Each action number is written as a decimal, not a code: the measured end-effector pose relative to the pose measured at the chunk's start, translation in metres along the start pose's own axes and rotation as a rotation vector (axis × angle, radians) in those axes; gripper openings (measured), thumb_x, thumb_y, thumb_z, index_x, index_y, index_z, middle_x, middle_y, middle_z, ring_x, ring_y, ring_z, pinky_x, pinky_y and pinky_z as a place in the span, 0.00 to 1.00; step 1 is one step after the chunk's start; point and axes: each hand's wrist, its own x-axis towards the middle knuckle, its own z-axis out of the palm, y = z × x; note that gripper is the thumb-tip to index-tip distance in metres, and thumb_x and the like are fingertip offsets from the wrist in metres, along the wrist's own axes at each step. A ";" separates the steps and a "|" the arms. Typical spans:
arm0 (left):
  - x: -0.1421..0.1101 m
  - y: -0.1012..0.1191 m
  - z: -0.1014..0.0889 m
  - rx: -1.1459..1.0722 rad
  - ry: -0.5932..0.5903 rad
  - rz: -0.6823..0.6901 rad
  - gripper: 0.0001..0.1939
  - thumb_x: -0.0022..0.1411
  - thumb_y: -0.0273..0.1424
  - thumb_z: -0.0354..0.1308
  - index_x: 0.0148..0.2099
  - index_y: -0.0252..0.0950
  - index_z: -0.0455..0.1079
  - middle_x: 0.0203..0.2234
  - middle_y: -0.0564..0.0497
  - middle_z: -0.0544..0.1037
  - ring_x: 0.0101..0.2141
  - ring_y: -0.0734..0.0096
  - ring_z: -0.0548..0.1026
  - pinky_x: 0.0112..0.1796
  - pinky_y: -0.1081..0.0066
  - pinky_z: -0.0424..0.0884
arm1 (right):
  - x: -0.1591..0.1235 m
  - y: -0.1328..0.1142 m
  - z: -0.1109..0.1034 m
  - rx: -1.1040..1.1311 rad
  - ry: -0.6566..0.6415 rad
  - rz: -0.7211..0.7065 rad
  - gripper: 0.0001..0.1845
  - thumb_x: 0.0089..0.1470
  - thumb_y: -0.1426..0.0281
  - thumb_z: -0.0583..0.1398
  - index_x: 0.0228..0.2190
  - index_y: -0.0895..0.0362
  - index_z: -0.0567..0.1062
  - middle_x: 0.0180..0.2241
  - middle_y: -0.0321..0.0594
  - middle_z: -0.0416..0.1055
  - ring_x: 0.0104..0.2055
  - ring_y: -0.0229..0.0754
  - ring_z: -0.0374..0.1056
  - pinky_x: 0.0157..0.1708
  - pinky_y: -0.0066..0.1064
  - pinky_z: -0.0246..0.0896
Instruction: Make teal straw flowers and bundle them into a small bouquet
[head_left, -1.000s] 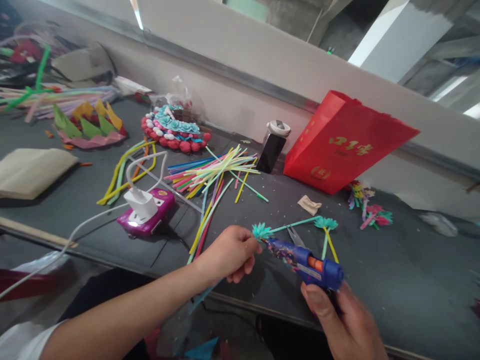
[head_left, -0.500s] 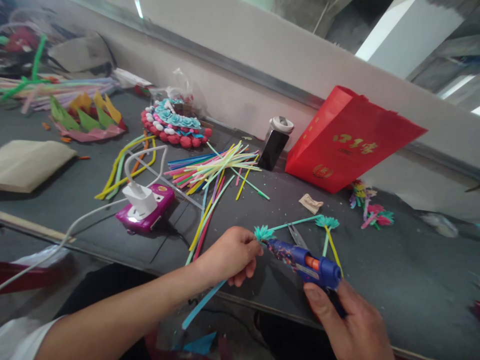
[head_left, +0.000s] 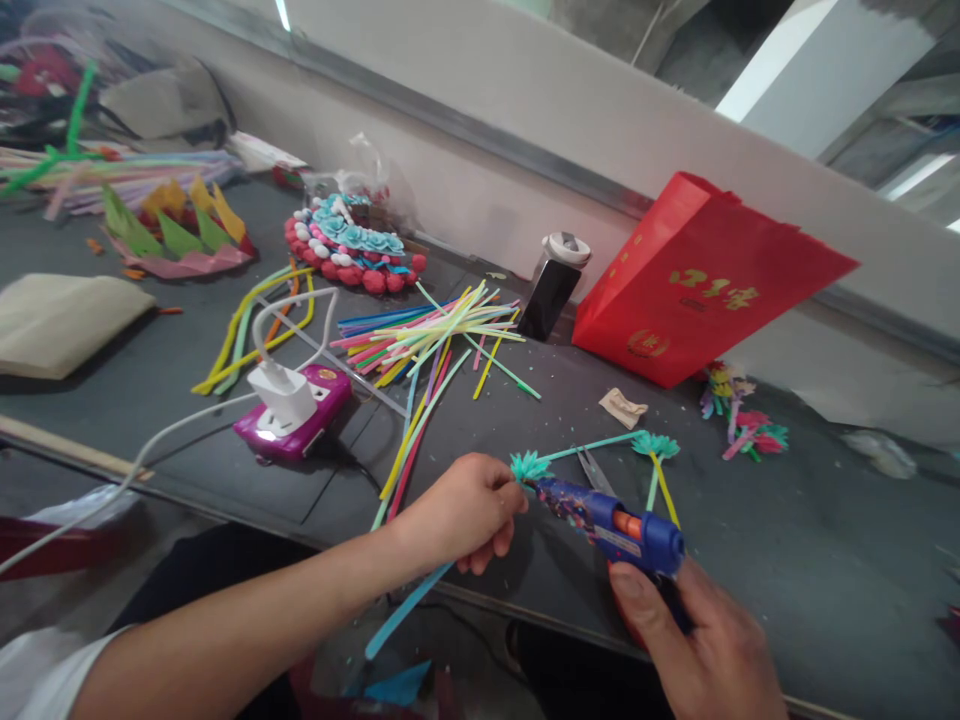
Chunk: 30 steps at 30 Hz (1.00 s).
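We are seeing a craft workspace, where a glue gun (head_left: 611,525) is hovering over a dark table (head_left: 847,560) and coloured sticks (head_left: 450,330), scissors (head_left: 598,472) and a paper crown (head_left: 180,237) are lying.

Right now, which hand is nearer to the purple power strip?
Left: the left hand is right of the power strip; the right hand is farther right, gripping the glue gun.

A flat, dark grey tabletop (head_left: 817,560) bears a loose pile of thin multicoloured sticks (head_left: 450,332), a glossy purple power socket (head_left: 328,396), a crumpled beige paper scrap (head_left: 623,409) and a turquoise fringed flower (head_left: 656,446). Along its far side stands a red bag with gold lettering (head_left: 697,300).
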 end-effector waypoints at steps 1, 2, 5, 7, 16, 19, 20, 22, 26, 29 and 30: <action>0.000 0.000 0.000 0.002 0.002 0.001 0.08 0.56 0.32 0.50 0.34 0.35 0.67 0.12 0.59 0.68 0.09 0.78 0.63 0.10 0.79 0.57 | 0.000 0.000 0.000 -0.001 0.001 -0.007 0.22 0.59 0.50 0.56 0.36 0.53 0.80 0.26 0.39 0.80 0.24 0.44 0.75 0.21 0.27 0.68; 0.000 0.000 0.000 0.004 0.002 0.003 0.08 0.56 0.32 0.50 0.34 0.35 0.68 0.12 0.58 0.68 0.09 0.77 0.63 0.10 0.79 0.57 | 0.000 0.000 0.000 -0.001 0.001 -0.011 0.22 0.59 0.50 0.55 0.37 0.53 0.80 0.26 0.39 0.80 0.24 0.44 0.76 0.22 0.27 0.69; 0.000 0.000 -0.001 0.015 0.012 -0.002 0.07 0.56 0.32 0.50 0.34 0.35 0.68 0.12 0.58 0.68 0.09 0.78 0.63 0.10 0.79 0.57 | 0.000 0.001 0.001 0.011 -0.008 -0.016 0.22 0.59 0.50 0.56 0.37 0.53 0.80 0.28 0.39 0.81 0.27 0.45 0.77 0.24 0.28 0.71; 0.001 0.000 -0.001 0.027 0.021 -0.010 0.07 0.56 0.32 0.50 0.34 0.35 0.68 0.12 0.59 0.68 0.09 0.78 0.63 0.10 0.80 0.57 | 0.000 0.002 0.001 0.021 -0.011 -0.013 0.21 0.59 0.51 0.56 0.38 0.53 0.80 0.29 0.39 0.81 0.28 0.46 0.78 0.25 0.27 0.71; 0.000 -0.001 0.000 0.032 0.025 0.013 0.07 0.56 0.31 0.49 0.34 0.35 0.67 0.12 0.59 0.68 0.09 0.78 0.63 0.10 0.81 0.57 | 0.001 -0.001 -0.002 0.020 -0.015 0.029 0.23 0.57 0.49 0.56 0.36 0.53 0.81 0.27 0.41 0.81 0.26 0.47 0.77 0.23 0.29 0.70; 0.000 0.000 0.000 0.034 0.029 0.002 0.07 0.57 0.31 0.50 0.34 0.35 0.67 0.12 0.59 0.67 0.09 0.79 0.62 0.10 0.81 0.57 | 0.003 -0.005 -0.002 0.042 -0.004 0.056 0.25 0.56 0.47 0.56 0.35 0.53 0.81 0.26 0.42 0.81 0.26 0.48 0.77 0.23 0.29 0.70; 0.000 0.000 0.000 0.036 0.030 -0.001 0.07 0.57 0.32 0.51 0.34 0.35 0.68 0.12 0.59 0.68 0.09 0.79 0.62 0.10 0.81 0.57 | 0.003 -0.006 -0.002 0.046 0.001 0.060 0.25 0.56 0.46 0.56 0.35 0.52 0.81 0.26 0.42 0.81 0.26 0.48 0.77 0.23 0.29 0.70; 0.000 0.000 -0.001 0.039 0.031 -0.001 0.07 0.56 0.32 0.51 0.34 0.35 0.68 0.13 0.58 0.68 0.09 0.79 0.63 0.11 0.81 0.57 | 0.004 -0.007 -0.002 0.043 0.013 0.064 0.26 0.56 0.46 0.56 0.34 0.52 0.81 0.25 0.41 0.80 0.26 0.48 0.76 0.23 0.29 0.70; 0.000 -0.001 -0.001 0.042 0.028 0.001 0.07 0.56 0.32 0.50 0.34 0.35 0.68 0.13 0.59 0.68 0.09 0.78 0.63 0.11 0.80 0.58 | 0.004 -0.004 -0.002 0.024 0.017 0.037 0.25 0.56 0.46 0.56 0.34 0.52 0.81 0.25 0.41 0.80 0.25 0.48 0.76 0.22 0.29 0.69; 0.000 0.000 0.000 0.054 0.031 0.001 0.07 0.56 0.31 0.50 0.34 0.35 0.68 0.13 0.59 0.68 0.09 0.78 0.63 0.11 0.80 0.58 | 0.005 -0.004 -0.002 0.026 0.008 0.017 0.24 0.57 0.47 0.56 0.35 0.52 0.81 0.26 0.41 0.80 0.26 0.47 0.77 0.22 0.29 0.70; 0.000 0.000 0.000 0.060 0.035 0.000 0.07 0.56 0.31 0.49 0.34 0.35 0.68 0.13 0.59 0.68 0.09 0.78 0.63 0.10 0.80 0.57 | 0.005 -0.004 -0.002 0.026 0.007 0.017 0.24 0.57 0.47 0.56 0.35 0.53 0.81 0.26 0.41 0.80 0.26 0.47 0.77 0.22 0.29 0.70</action>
